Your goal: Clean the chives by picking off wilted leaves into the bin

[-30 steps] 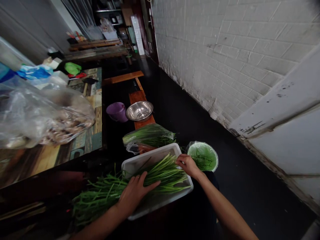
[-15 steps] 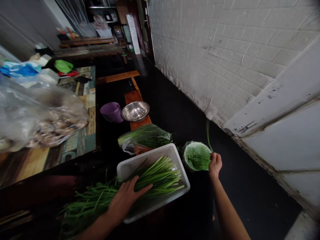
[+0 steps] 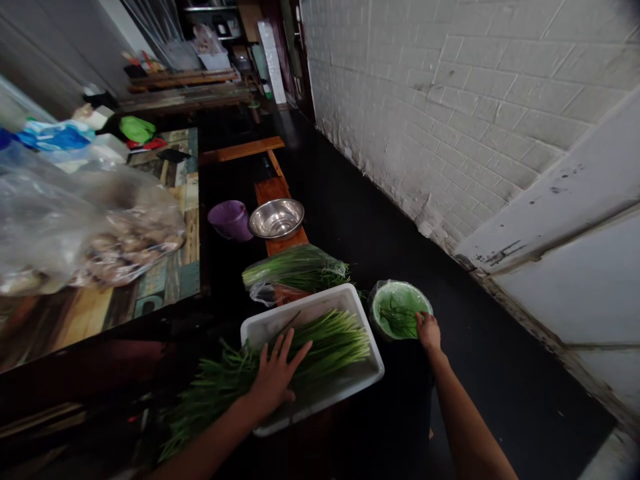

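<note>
Left hand (image 3: pixel 275 381) and right hand (image 3: pixel 429 331) bare, slim-fingered (small ring-like glint on one left finger, too blurred to tell). Left forearm (image 3: pixel 215 437) and right forearm (image 3: pixel 463 410) bare, tapering toward wrists. Near-black clothing (image 3: pixel 403 393) over lap, cut lost in shadow.

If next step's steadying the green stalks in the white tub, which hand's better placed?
Left, likely: left hand lies spread over the green stalks in the white tub; right hand is over at the green bucket.

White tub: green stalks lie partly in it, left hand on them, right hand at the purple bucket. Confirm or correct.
Wrong bucket: the head view shows the right hand at the green bucket. Green stalks lie partly in the white tub, left hand on them.
</note>
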Tool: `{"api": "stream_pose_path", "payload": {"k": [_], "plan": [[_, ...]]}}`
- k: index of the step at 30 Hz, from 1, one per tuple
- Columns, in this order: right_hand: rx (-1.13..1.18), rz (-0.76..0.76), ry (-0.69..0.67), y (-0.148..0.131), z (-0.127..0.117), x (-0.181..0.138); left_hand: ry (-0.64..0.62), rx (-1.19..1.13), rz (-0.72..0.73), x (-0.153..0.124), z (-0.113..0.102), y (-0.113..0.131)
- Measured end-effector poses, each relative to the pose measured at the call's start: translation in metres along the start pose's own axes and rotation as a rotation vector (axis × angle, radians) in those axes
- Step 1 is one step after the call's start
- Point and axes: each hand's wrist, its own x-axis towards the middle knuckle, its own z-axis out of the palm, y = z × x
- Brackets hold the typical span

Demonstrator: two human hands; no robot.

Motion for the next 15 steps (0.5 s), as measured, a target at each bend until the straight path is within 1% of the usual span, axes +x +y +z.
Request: {"api": "stream_pose_path", "payload": {"k": [2,4,7,11,13,15], "plan": [[0.024,-0.075,-0.004,-0.006,0.002,-0.004,-0.058,-0.019,0.005,0.008,0.000,0.001],[0.050,-0.129,-0.003,-0.011,0.004,-0.013,-0.038,-0.043,0.058,0.015,0.004,0.001],[0.088,-0.182,-0.006,-0.016,0.004,-0.031,-0.011,-0.105,0.067,0.022,0.018,-0.002],[0.122,-0.218,-0.025,-0.024,-0.001,-0.054,-0.079,-0.251,0.062,0.028,0.038,-0.007],[0.136,-0.245,-0.032,-0.029,-0.006,-0.063,-0.072,-0.307,0.069,0.031,0.039,-0.013],[0.190,-0.273,-0.027,-0.037,-0.010,-0.068,0.000,-0.348,0.062,0.038,0.031,-0.020]]}}
